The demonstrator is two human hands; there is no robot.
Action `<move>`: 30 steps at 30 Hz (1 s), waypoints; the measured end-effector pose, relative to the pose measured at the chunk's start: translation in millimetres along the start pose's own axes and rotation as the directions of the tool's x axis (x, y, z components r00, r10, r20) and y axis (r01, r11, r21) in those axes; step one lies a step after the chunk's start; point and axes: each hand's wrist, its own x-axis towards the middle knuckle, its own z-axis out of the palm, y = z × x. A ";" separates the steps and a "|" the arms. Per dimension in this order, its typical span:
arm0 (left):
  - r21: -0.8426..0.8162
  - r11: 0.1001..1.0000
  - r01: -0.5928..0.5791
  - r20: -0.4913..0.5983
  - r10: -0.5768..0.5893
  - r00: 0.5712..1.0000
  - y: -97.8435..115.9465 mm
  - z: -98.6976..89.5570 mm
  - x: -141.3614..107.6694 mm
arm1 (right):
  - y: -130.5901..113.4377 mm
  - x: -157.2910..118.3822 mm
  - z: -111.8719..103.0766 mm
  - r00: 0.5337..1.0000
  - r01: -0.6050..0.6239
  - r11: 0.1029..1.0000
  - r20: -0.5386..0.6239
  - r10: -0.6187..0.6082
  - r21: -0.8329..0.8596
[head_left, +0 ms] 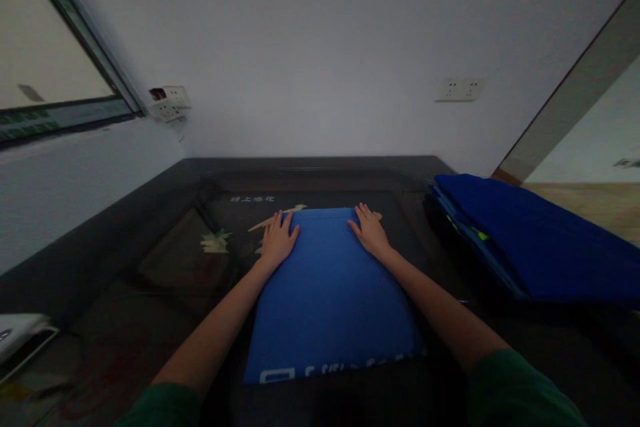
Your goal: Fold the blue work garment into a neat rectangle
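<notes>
A folded blue cloth [327, 287] with white print along its near edge lies flat in the middle of a dark glass-topped table [150, 280]. My left hand [278, 238] rests flat, fingers spread, on the cloth's far left corner. My right hand [370, 230] lies flat in the same way on the far right corner. Neither hand grips anything. Both forearms stretch over the cloth's sides, with green sleeves at the bottom of the view.
A stack of folded blue cloths [525, 240] lies at the table's right side. A white object [20, 333] sits at the left edge. Wall sockets [459, 89] are on the white wall behind, with more sockets [169, 103] near a window at the left.
</notes>
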 end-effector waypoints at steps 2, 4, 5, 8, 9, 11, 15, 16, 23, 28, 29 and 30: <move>-0.018 0.999 0.050 -0.099 -0.051 0.994 -7.1 -5.2 -4.5 | -1.3 -7.2 -10.4 0.994 0.026 0.994 -0.113 -0.014 0.105; -0.008 0.995 0.097 -0.142 -0.097 0.985 -19.2 -13.1 -11.2 | -0.9 -22.5 -26.9 0.979 0.020 0.974 -0.202 0.026 0.224; 0.011 0.993 0.117 -0.139 -0.115 0.984 -26.3 -17.7 -15.1 | 0.4 -34.2 -37.5 0.975 0.005 0.959 -0.213 0.058 0.284; 0.067 0.986 0.152 -0.074 -0.147 0.986 -44.7 -31.2 -25.4 | 8.4 -85.8 -73.3 0.990 -0.089 0.899 -0.064 0.129 0.429; 0.053 0.986 0.159 -0.034 -0.157 0.987 -48.2 -34.8 -27.0 | 11.5 -106.7 -84.6 0.990 -0.135 0.876 0.029 0.138 0.464; -0.026 0.985 0.172 0.058 -0.171 0.984 -50.0 -39.8 -25.7 | 15.7 -148.7 -103.5 0.957 -0.288 0.795 0.186 0.221 0.534; -0.168 0.966 0.195 0.146 -0.171 0.974 -42.5 -44.3 -7.3 | 5.5 -205.6 -125.3 0.810 -0.582 0.451 0.439 0.387 0.676; -0.190 0.958 0.213 0.155 -0.185 0.971 -40.8 -45.5 -1.4 | 0.1 -211.2 -128.4 0.779 -0.620 0.366 0.490 0.390 0.694; -0.373 0.846 0.381 0.338 -0.258 0.905 -34.6 -60.7 14.2 | -15.6 -202.4 -129.3 0.713 -0.699 0.125 0.671 0.204 0.705; -0.617 0.645 0.450 0.475 -0.151 0.867 -28.4 -67.0 2.2 | -23.2 -200.1 -119.9 0.704 -0.705 0.192 0.707 0.070 0.683; -0.688 0.548 0.476 0.494 -0.126 0.860 -28.9 -66.4 0.9 | -26.9 -200.6 -118.5 0.716 -0.692 0.192 0.695 0.061 0.696; -0.739 0.462 0.491 0.499 -0.115 0.859 -30.0 -65.3 0.1 | -30.8 -201.4 -116.9 0.734 -0.674 0.181 0.677 0.057 0.716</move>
